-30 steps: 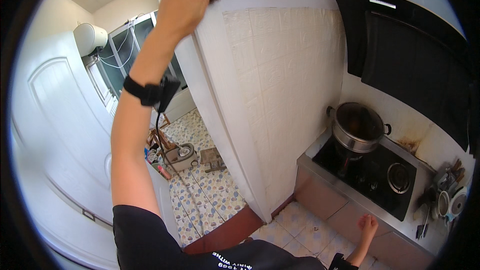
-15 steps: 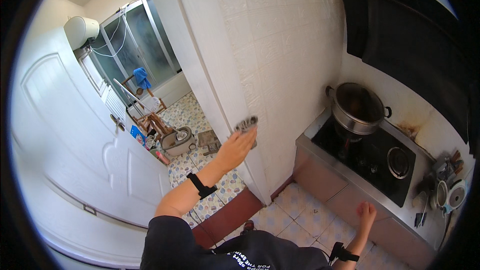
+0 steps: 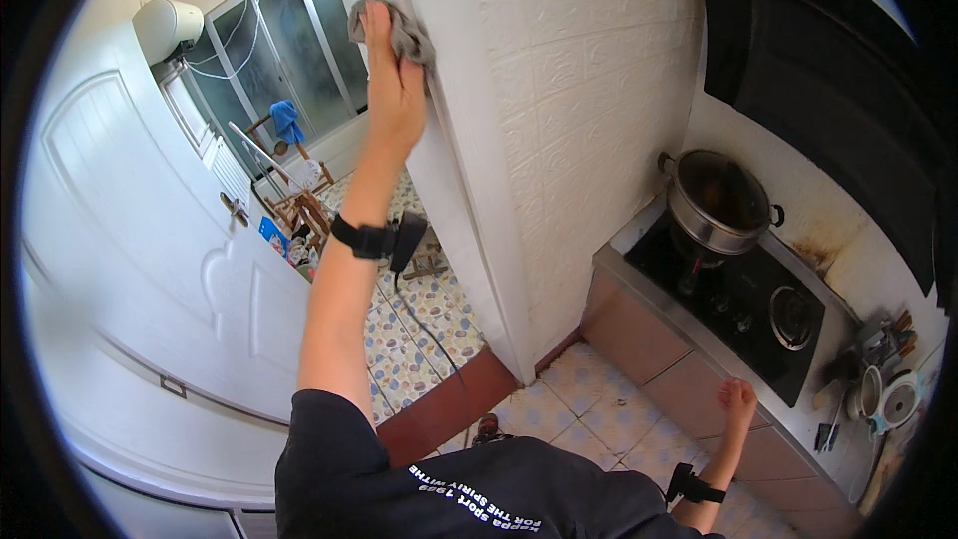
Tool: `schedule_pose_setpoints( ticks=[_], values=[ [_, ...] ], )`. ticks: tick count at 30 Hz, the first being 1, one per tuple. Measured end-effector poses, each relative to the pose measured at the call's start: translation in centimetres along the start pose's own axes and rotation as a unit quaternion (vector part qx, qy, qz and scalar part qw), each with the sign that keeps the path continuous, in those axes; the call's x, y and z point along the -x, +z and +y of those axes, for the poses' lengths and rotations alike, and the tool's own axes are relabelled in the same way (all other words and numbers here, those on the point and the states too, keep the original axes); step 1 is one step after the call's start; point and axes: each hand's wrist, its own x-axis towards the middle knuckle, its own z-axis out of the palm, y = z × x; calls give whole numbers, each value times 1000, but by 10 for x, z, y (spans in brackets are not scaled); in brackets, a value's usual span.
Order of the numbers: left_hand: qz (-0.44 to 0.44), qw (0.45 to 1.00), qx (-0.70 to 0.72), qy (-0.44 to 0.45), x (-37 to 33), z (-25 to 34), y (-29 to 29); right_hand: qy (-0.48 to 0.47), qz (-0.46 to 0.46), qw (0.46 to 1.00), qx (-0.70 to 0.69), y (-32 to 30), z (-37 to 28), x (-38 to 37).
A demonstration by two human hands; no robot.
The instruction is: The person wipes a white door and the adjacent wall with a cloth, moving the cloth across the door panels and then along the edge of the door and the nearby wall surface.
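A crumpled grey cloth (image 3: pixel 409 42) is pressed against the white door frame (image 3: pixel 464 155), high up on its edge. My left hand (image 3: pixel 395 105) holds it, with the arm stretched up and forward and a black strap round the wrist. Well to the right, my right hand (image 3: pixel 736 401) is curled into a loose fist in front of the stove counter. Nothing shows in that fist, and it also wears a black wrist strap.
At the left a white door (image 3: pixel 150 230) stands ajar onto a room with a pebble-patterned floor (image 3: pixel 424 339). A steamer pot (image 3: pixel 723 205) sits on the black gas stove (image 3: pixel 738 304). Overhead is a dark range hood (image 3: pixel 828 90). Pans and utensils crowd the counter's right end.
My left hand has gone up along the door frame with the cloth, and the arm is straighter. My right fist has shifted only slightly. The view has tilted a little.
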Motion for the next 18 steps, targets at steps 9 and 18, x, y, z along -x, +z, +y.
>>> schedule_pose_setpoints(
  ticks=[9, 18],
  values=[
    [-3, 998, -35, -48, 133, 19, 32, -5, -42, 998, 36, 10, -3, -14],
    [-55, 993, -50, -97, 239, 22, 36, 0, -70, 997, 23, 34, -15, 1]
  ],
)
